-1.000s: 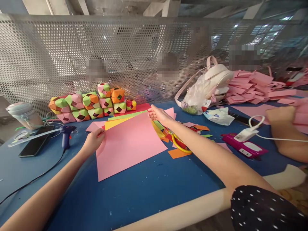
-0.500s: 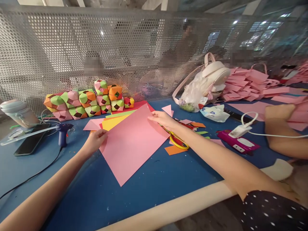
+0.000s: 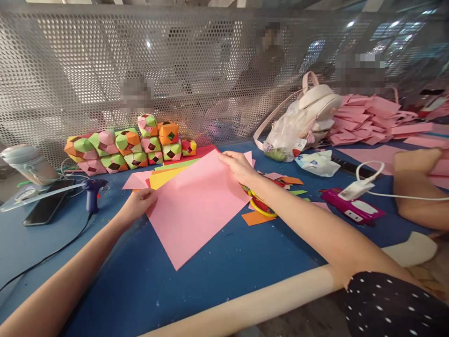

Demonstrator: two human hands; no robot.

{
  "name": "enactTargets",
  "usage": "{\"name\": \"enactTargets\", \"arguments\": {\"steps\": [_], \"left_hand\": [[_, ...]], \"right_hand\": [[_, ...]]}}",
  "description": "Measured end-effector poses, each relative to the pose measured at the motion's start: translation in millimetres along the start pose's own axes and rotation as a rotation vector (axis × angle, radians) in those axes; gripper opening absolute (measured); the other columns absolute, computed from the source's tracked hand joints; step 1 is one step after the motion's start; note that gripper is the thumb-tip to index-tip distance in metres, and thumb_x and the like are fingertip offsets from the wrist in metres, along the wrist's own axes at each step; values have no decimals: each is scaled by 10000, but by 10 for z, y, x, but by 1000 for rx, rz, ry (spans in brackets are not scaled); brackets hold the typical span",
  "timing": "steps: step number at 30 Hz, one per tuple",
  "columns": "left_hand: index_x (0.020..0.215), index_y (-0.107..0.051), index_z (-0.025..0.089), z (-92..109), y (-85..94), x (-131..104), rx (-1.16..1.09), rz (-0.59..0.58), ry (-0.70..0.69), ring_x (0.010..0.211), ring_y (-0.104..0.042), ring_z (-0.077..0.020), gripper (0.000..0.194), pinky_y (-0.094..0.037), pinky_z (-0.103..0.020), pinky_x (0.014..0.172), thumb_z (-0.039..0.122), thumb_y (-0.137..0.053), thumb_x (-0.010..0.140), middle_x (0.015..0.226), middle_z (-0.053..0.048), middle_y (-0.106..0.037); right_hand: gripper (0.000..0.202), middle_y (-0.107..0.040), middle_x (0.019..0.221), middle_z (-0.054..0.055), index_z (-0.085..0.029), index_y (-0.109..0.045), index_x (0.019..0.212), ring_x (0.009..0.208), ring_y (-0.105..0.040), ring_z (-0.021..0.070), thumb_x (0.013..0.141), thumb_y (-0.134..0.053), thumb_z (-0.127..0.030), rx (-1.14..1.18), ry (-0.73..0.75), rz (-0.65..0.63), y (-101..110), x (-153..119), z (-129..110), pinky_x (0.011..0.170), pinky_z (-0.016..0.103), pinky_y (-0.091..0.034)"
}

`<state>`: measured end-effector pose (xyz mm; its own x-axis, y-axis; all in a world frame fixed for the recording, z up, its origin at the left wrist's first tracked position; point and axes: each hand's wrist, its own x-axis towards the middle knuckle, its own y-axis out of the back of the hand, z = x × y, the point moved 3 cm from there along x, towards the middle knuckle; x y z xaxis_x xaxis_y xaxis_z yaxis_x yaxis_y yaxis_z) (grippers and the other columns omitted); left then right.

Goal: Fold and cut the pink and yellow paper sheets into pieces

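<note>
A large sheet of pink paper [image 3: 196, 210] is held over the blue table, one corner pointing toward me. My left hand [image 3: 142, 203] pinches its left corner, fingers closed. At the far corner, my right hand [image 3: 238, 164] grips the sheet between thumb and fingers. Behind and partly under it lie yellow paper [image 3: 164, 179], green paper and red paper [image 3: 206, 152]. Yellow-handled scissors [image 3: 261, 208] rest beside my right forearm among paper scraps, partly hidden. An orange paper piece [image 3: 258, 218] lies just in front of them.
Folded paper balls [image 3: 136, 147] are stacked at the back left. A blue glue gun [image 3: 92, 194], a phone [image 3: 49, 206] and a cup [image 3: 30, 164] stand left. At right are a backpack [image 3: 317, 105], pink paper pieces [image 3: 372, 117], a purple power strip [image 3: 351, 206] and another person's arm [image 3: 417, 192].
My right hand has shifted slightly right and up with the far corner, and the sheet there now bends a little. My left hand keeps its hold. The view has moved slightly.
</note>
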<state>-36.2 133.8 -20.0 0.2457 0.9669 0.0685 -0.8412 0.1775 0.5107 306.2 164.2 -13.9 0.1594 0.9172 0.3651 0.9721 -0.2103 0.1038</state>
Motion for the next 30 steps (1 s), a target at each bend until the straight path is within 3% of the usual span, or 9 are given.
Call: {"name": "enactTargets", "arguments": {"steps": [6,10,12,15,17,19,23,27,30], "left_hand": [[709,-612,154,-94,85,42,-160,132,62,549,-508,-130,286,-403,-247,509,436,-644,670,594,2,-562],[813,-614,150,-174,124,73,-273,223,140,534,-529,-137,307,-411,-251,485,418,-626,663,635,-10,-600],[824,-613,154,-207,133,89,-318,254,171,548,-556,-150,301,-443,-262,504,398,-632,649,644,-15,-619],[818,-624,157,-240,124,106,-373,276,200,558,-582,-163,298,-477,-275,528,376,-654,618,640,-17,-637],[816,-643,155,-249,102,108,-391,274,208,560,-590,-172,305,-478,-273,517,368,-678,601,644,-22,-653],[811,-660,152,-248,76,101,-397,265,208,567,-597,-182,305,-475,-272,504,364,-700,595,653,-30,-670],[803,-680,150,-228,41,77,-399,273,179,570,-600,-187,296,-477,-270,506,380,-705,618,656,-32,-680],[837,-694,145,-199,2,56,-410,265,156,614,-627,-196,322,-506,-276,555,399,-699,639,662,-29,-684],[884,-697,145,-180,-27,48,-434,256,129,645,-641,-196,357,-519,-277,588,410,-713,645,695,-27,-694]], "right_hand": [[317,-632,726,18,-203,-569,740,665,-581,150,739,-623,-515,38,-132,55,65,-27,93,601,269,-464],[180,-664,889,34,-197,-589,832,687,-583,100,818,-611,-375,11,-155,118,257,-102,-10,595,221,-450],[152,-668,882,40,-186,-602,828,643,-568,86,816,-640,-332,-11,-181,86,388,-232,-104,568,215,-443],[244,-682,790,76,-148,-633,814,576,-594,123,756,-724,-366,-14,-328,-195,532,-580,-194,521,259,-477],[328,-698,943,112,-142,-634,902,697,-666,168,771,-714,-431,19,-568,-681,547,-910,-175,570,289,-530],[370,-699,976,119,-133,-634,960,779,-689,183,771,-720,-439,7,-689,-867,634,-1137,-144,662,310,-557],[391,-705,959,117,-142,-643,929,875,-694,214,791,-677,-506,-176,-672,-737,823,-1116,-110,797,346,-554],[405,-712,910,102,-174,-627,818,834,-689,235,809,-588,-577,-493,-597,-762,822,-883,-159,722,351,-554],[337,-706,874,77,-203,-616,813,841,-675,259,833,-529,-527,-789,-344,-680,732,-728,-151,736,383,-525]]}}
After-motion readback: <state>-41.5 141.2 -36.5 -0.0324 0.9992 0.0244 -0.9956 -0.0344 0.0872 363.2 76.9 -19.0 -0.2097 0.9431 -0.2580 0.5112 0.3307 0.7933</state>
